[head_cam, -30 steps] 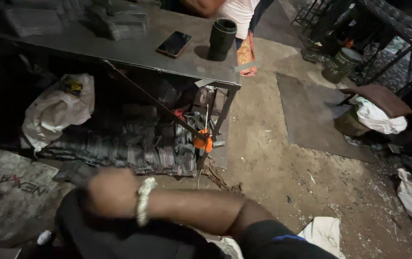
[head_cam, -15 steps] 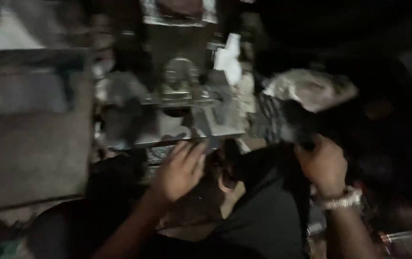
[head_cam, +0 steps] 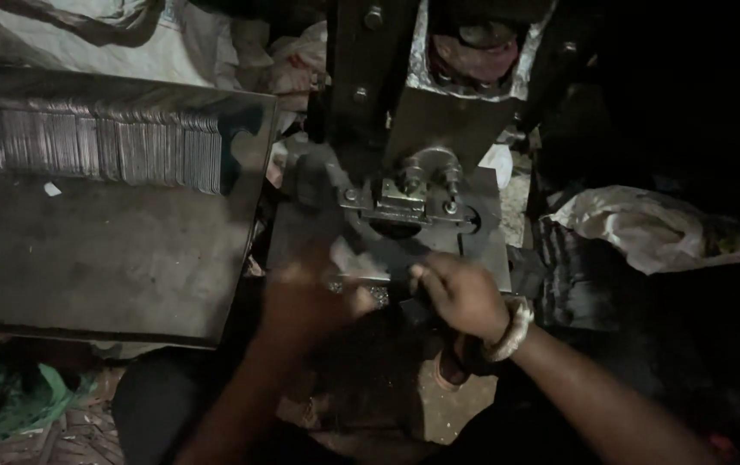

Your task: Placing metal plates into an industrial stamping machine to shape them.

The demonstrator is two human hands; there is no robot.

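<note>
Press [head_cam: 413,129], dark steel and bolted, fills the top centre of the view, and both of the person's hands work at the front edge of its base plate [head_cam: 482,250]. A bolted die block [head_cam: 409,194] sits on that plate under the ram.

The right hand [head_cam: 460,293] lies at five o'clock from the die block, knuckles up, fingers curled closed toward the plate's edge. What they pinch is hidden under the hand, so it cannot be told whether they hold anything. A pale beaded bracelet [head_cam: 508,331] rings the wrist.

The left hand [head_cam: 305,297] is at seven o'clock from the die block, smeared by motion blur. Its fingers reach toward a small pale scrap [head_cam: 348,258] on the plate, but whether they are open or closed cannot be told.

At nine o'clock from the press lies a flat steel sheet [head_cam: 103,258], and along its far edge stands a long row of thin metal blanks [head_cam: 103,146], packed on edge. A white sack [head_cam: 111,34] lies beyond the sheet at eleven o'clock.

At three o'clock from the right hand a crumpled white bag [head_cam: 646,232] rests on dark clutter. Green cloth [head_cam: 8,405] shows at the lower left corner. The right side of the view is too dark to make out.
</note>
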